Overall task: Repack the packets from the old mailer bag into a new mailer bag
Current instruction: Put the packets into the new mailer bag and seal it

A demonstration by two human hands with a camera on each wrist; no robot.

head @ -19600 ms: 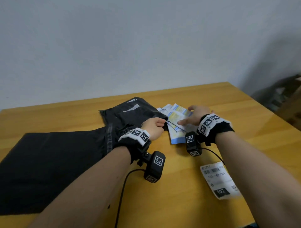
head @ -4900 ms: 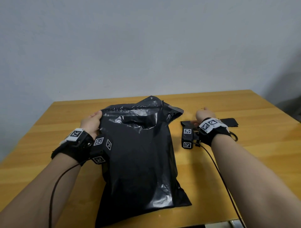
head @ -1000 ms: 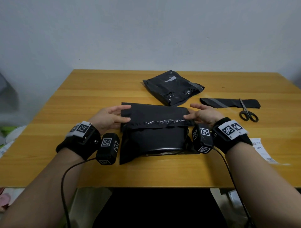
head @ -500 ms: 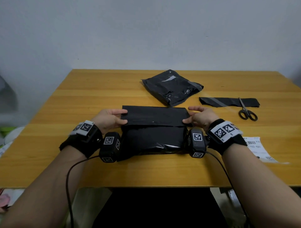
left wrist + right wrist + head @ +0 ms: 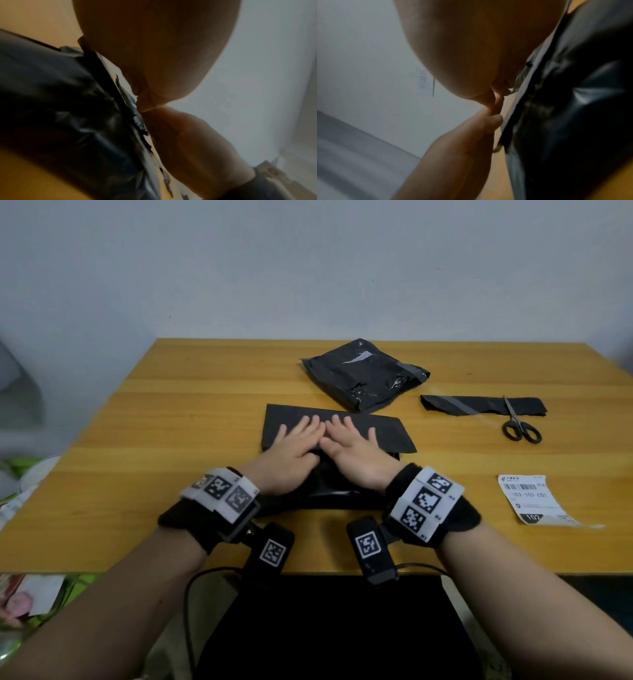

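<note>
Two flat hands pressed on the new black bag.

The wooden table (image 5: pixel 171 419) held two bags: the new mailer bag (image 5: pixel 383 436) near the front edge, the old mailer bag (image 5: pixel 364 374) just behind it. The left hand (image 5: pixel 291 455) and right hand (image 5: pixel 356 455) lay side by side on the folded flap, fingers straight. One cut black strip (image 5: pixel 476 405) touched one pair of scissors (image 5: pixel 519 426). One white label (image 5: pixel 529 501) read "102". The table's left side had open room.

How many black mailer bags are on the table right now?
2. The new mailer bag lies at the near centre under the left hand and right hand; the old mailer bag lies behind it. A cut black strip lies apart.
</note>
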